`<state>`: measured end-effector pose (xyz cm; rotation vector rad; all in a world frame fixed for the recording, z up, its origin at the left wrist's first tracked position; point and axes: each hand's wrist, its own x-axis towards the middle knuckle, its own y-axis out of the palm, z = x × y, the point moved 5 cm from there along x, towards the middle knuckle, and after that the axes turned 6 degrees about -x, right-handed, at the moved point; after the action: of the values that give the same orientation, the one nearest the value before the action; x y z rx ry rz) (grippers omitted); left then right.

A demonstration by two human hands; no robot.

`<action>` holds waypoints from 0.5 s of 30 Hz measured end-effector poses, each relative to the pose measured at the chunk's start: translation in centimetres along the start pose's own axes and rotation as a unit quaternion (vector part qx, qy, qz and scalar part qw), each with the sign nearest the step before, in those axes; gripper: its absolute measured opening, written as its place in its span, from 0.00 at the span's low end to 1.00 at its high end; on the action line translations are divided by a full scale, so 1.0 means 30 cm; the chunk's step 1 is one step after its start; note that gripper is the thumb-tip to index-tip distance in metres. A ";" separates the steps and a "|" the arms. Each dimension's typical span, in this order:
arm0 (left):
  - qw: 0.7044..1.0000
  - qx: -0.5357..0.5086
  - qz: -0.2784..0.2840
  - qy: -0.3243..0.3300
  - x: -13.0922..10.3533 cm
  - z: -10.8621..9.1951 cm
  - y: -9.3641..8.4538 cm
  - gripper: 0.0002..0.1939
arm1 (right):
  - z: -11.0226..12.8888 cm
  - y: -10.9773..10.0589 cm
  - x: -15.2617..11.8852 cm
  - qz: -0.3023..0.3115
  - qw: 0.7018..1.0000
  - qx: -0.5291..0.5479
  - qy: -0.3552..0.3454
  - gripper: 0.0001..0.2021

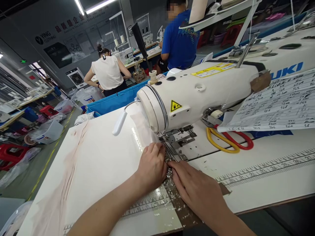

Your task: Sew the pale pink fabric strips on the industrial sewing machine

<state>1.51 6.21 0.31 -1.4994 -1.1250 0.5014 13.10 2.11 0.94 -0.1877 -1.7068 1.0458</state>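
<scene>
Beside the needle area of a white sewing machine (187,98), my left hand (153,164) is closed, its fingers bent down near the presser foot; what they pinch is hidden. My right hand (194,185) lies just to the right, over the brown taped strip (177,200), its fingers pressed together and fingertips almost touching my left hand. Whatever is under those fingertips is too small to make out. Sheer pale pink fabric (67,180) lies along the left side of the white table (103,157), and more pale fabric (142,126) shows behind my left hand.
Scissors with yellow and red handles (222,141) lie right of the needle plate, below a handwritten sheet (278,105). A small white lamp (119,123) stands behind my left hand. Printed rulers run along the table. Two people work beyond the blue cloth trough (113,102).
</scene>
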 end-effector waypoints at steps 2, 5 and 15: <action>1.000 -0.004 0.001 -0.004 0.003 0.006 -0.001 0.19 | 0.006 0.007 -0.003 0.010 1.000 -0.024 0.006 0.17; 1.000 -0.015 0.000 -0.009 0.013 0.019 -0.009 0.19 | 0.017 0.025 -0.003 0.025 0.997 -0.063 0.023 0.16; 0.999 -0.030 -0.022 0.004 0.015 0.048 -0.039 0.18 | 0.029 0.009 -0.025 0.020 0.998 -0.054 0.015 0.15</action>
<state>0.13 7.23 1.13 -1.5234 -1.1735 0.4340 12.58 1.37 0.18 -0.3057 -1.7394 0.9762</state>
